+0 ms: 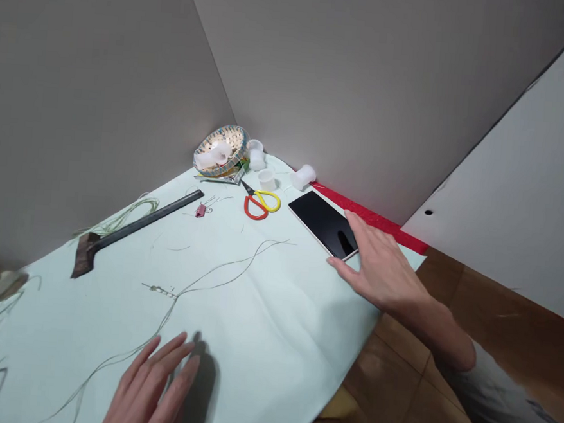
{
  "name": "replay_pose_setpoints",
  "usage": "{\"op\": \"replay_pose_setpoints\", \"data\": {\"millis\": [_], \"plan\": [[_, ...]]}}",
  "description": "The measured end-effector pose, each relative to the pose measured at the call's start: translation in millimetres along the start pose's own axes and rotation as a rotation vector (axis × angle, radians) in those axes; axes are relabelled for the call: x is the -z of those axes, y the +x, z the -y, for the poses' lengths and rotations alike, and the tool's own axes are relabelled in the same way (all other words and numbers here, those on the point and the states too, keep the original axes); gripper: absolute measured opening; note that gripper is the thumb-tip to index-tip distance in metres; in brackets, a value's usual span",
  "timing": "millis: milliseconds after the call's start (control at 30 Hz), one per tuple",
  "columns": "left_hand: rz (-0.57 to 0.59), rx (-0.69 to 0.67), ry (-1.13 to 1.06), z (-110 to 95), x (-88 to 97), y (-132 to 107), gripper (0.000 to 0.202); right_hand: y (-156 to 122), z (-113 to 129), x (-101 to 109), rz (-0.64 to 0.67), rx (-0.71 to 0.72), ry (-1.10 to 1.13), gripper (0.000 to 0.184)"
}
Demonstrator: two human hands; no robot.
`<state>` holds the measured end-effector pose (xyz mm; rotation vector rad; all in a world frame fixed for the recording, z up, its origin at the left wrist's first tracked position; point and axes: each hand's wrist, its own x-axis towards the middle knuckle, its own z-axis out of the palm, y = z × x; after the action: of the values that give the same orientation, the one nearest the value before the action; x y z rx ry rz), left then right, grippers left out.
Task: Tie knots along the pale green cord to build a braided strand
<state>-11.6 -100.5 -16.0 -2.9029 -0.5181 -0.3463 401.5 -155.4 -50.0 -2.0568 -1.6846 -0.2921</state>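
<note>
My right hand (387,264) spans the near end of a smartphone (324,221), thumb against one long edge and fingers along the other. The phone lies screen up, its display dark, on the pale cloth. At the bottom, my left hand (153,389) is over the cloth with its fingers stretched out and nothing in them, casting a shadow. Beside it runs a thin, light green cord (161,322) that splits into loose strands. A small knotted or beaded piece (160,289) sits where the strands meet.
Scissors (260,203) with red and yellow handles lie near white spools (304,177) and a small woven basket (221,150). A hammer-like tool (140,227), a pink binder clip (201,211) and a cord coil (131,217) lie left. Grey panels (368,82) stand behind the table.
</note>
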Motion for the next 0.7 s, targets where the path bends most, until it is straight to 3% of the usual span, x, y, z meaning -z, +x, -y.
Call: {"op": "replay_pose_setpoints", "data": {"millis": [200,400,533,700], "plan": [[-0.018,0.008,-0.147,-30.4,-2.2,53.7,0.045,-7.0,17.8,1.4,-0.06,0.015,0.039,0.066],[0.015,-0.059,-0.287,-44.3,-6.0,87.8,0.037,-44.5,38.3,27.3,0.041,0.094,0.132,0.068],[0.036,-0.042,-0.35,-52.5,-8.2,104.5,0.035,-48.6,27.1,47.1,0.186,0.036,0.374,0.077],[0.043,-0.026,-0.374,-55.1,-15.8,109.6,0.032,-34.3,5.3,52.6,0.269,-0.062,0.484,0.064]]}}
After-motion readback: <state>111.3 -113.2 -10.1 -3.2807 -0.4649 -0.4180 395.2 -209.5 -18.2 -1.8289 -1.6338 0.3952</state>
